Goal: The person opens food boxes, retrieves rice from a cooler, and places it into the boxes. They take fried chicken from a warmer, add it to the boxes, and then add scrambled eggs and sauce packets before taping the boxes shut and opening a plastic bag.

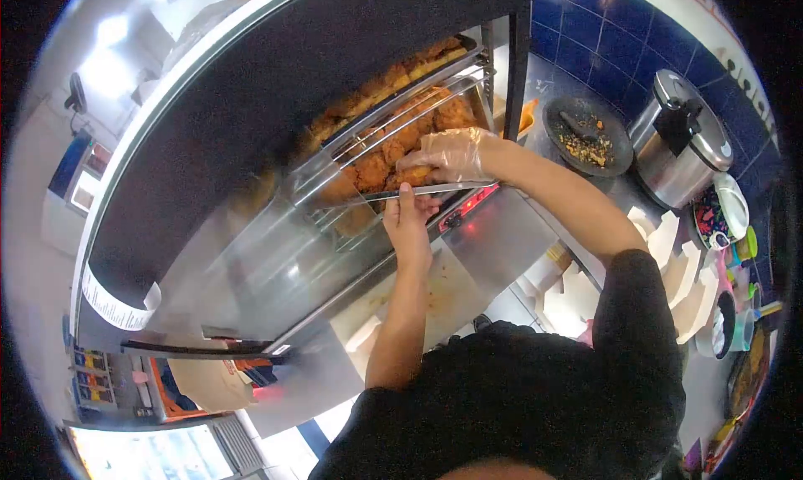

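My left hand, bare, grips the front edge of a metal tray at the opening of a glass-fronted warming cabinet, thumb on top and fingers below. Inside the tray lie browned fried pieces. My right hand wears a clear plastic glove and reaches into the tray from the right, its fingers curled over one fried piece. More food lies on a rack level behind. Red lights glow on the panel below the tray.
A stone mortar with yellow bits stands right of the cabinet, beside a steel cooker. Open cardboard boxes and small containers are at the right. Shelving with an orange edge is at the lower left.
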Tool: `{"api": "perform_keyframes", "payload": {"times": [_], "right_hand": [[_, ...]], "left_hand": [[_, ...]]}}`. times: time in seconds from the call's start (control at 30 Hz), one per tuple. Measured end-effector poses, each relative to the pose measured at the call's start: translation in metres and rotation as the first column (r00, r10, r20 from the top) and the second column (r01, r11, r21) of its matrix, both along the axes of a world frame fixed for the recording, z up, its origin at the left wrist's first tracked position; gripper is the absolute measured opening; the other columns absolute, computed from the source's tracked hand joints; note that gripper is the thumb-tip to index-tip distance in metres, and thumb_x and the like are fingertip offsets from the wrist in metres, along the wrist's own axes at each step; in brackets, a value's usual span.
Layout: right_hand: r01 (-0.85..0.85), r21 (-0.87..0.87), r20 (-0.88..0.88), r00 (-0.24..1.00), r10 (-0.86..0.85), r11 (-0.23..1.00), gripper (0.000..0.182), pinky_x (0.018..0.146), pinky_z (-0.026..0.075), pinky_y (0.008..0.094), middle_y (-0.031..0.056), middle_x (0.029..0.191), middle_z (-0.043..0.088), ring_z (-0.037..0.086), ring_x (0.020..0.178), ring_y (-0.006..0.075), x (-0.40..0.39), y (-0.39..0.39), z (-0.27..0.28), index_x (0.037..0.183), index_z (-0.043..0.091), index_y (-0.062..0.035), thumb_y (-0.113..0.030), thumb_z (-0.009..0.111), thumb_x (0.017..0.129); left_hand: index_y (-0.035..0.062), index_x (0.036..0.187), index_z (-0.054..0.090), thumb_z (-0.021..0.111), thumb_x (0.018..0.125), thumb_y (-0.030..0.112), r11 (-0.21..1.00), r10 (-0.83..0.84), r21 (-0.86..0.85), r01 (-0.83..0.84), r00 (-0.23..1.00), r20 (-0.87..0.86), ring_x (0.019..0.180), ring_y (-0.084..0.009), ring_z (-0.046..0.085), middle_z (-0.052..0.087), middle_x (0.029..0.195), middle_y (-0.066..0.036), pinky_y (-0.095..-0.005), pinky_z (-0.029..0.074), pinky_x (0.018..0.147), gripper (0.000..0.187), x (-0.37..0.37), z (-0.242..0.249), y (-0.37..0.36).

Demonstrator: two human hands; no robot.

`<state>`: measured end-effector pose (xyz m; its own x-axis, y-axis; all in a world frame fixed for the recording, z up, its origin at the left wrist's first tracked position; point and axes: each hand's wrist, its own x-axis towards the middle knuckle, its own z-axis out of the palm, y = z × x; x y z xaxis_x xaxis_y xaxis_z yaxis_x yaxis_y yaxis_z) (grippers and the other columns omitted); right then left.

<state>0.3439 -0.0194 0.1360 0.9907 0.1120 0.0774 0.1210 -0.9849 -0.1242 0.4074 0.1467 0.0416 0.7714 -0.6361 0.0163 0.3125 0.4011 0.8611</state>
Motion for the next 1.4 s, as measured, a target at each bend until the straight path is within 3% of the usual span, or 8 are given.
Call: {"api": "perform_keyframes", "payload": {"times": [0.77, 0.93, 1.0, 1.13, 1.17, 1.2, 1.27, 1.4], "right_hand": [[0.237, 0.418, -0.017, 0.967, -0.254, 0.877, 0.062, 0.086, 0.051, 0.0381, 0.0121, 0.114, 0.064, 0.066, 0.094, 0.0295, -0.058, -0.043, 0.03, 0.128, 0.053, -0.0113, -0.018, 0.077, 0.072], [0.081, 0.996, -0.056, 0.887, -0.458, 0.035, 0.057, 0.083, 0.055, 0.0358, 0.0133, 0.121, 0.058, 0.06, 0.107, 0.0222, -0.124, -0.042, 0.021, 0.13, 0.048, -0.0074, -0.015, 0.076, 0.081], [-0.091, 0.995, 0.051, 0.849, -0.526, -0.05, 0.055, 0.082, 0.057, 0.0353, 0.0136, 0.124, 0.056, 0.06, 0.106, 0.0219, -0.162, -0.045, -0.007, 0.131, 0.046, -0.0087, -0.016, 0.075, 0.086], [-0.385, 0.913, 0.096, 0.524, -0.847, -0.135, 0.06, 0.081, 0.057, 0.038, 0.0136, 0.123, 0.056, 0.061, 0.104, 0.0227, -0.29, 0.007, -0.05, 0.136, 0.044, -0.0102, -0.015, 0.074, 0.085], [-0.395, 0.918, 0.091, 0.309, -0.947, -0.04, 0.053, 0.082, 0.057, 0.0384, 0.0125, 0.12, 0.059, 0.062, 0.103, 0.0221, -0.33, 0.029, -0.058, 0.133, 0.047, -0.0074, -0.013, 0.073, 0.086], [-0.378, 0.924, 0.096, 0.099, -0.991, 0.051, 0.047, 0.083, 0.056, 0.0387, 0.0114, 0.118, 0.061, 0.063, 0.103, 0.0215, -0.364, 0.05, -0.064, 0.129, 0.05, -0.0046, -0.01, 0.071, 0.087], [-0.312, 0.929, 0.125, -0.244, -0.962, 0.199, 0.051, 0.085, 0.057, 0.0391, 0.0129, 0.118, 0.061, 0.064, 0.101, 0.0228, -0.442, 0.078, -0.083, 0.13, 0.049, -0.0028, -0.012, 0.072, 0.086], [0.115, 0.986, 0.01, -0.758, -0.652, -0.118, 0.057, 0.085, 0.055, 0.0375, 0.0159, 0.116, 0.064, 0.066, 0.101, 0.0259, -0.581, 0.1, -0.116, 0.127, 0.05, -0.0005, -0.025, 0.076, 0.082]], "left_hand": [[0.0028, 0.099, 0.05, 0.058, 0.1, 0.026, 0.978, -0.025, -0.209, -0.015, 0.982, -0.187, 0.089, -0.0265, 0.067, 0.062, 0.092, -0.013, -0.0413, 0.057, 0.087, 0.024, -0.014, 0.004, -0.027], [0.0005, 0.104, 0.046, 0.057, 0.101, 0.028, 0.983, 0.071, -0.152, -0.1, 0.98, -0.186, 0.096, -0.0303, 0.064, 0.057, 0.091, -0.014, -0.0458, 0.052, 0.096, 0.03, -0.021, 0.005, -0.049], [-0.0002, 0.107, 0.044, 0.054, 0.102, 0.03, 0.993, 0.116, -0.022, -0.116, 0.993, -0.03, 0.102, -0.0296, 0.061, 0.055, 0.097, -0.014, -0.0468, 0.051, 0.096, 0.033, -0.018, 0.002, -0.053], [-0.0084, 0.114, 0.054, 0.042, 0.104, 0.035, 0.988, -0.04, -0.13, 0.087, 0.945, 0.326, 0.098, -0.0267, 0.059, 0.06, 0.11, -0.019, -0.042, 0.05, 0.094, 0.046, 0.041, -0.048, -0.073], [-0.0116, 0.116, 0.055, 0.042, 0.104, 0.036, 0.961, 0.035, 0.214, -0.175, 0.845, 0.534, 0.103, -0.0276, 0.061, 0.062, 0.113, -0.022, -0.0452, 0.049, 0.101, 0.051, 0.022, -0.027, -0.073], [-0.018, 0.117, 0.05, 0.043, 0.105, 0.036, 0.982, 0.139, -0.142, -0.123, 0.984, 0.109, 0.112, -0.0321, 0.059, 0.059, 0.117, -0.027, -0.0469, 0.045, 0.108, 0.056, -0.003, -0.003, -0.08], [-0.0285, 0.121, 0.036, 0.046, 0.104, 0.032, 0.983, 0.129, -0.136, -0.119, 0.99, 0.065, 0.12, -0.041, 0.054, 0.05, 0.124, -0.037, -0.0455, 0.043, 0.112, 0.064, 0.005, -0.005, -0.085], [-0.0302, 0.127, 0.026, 0.045, 0.105, 0.031, 0.983, 0.098, -0.165, -0.078, 0.988, 0.118, 0.123, -0.0408, 0.053, 0.047, 0.128, -0.039, -0.043, 0.043, 0.113, 0.068, 0.028, -0.016, -0.092]]}}
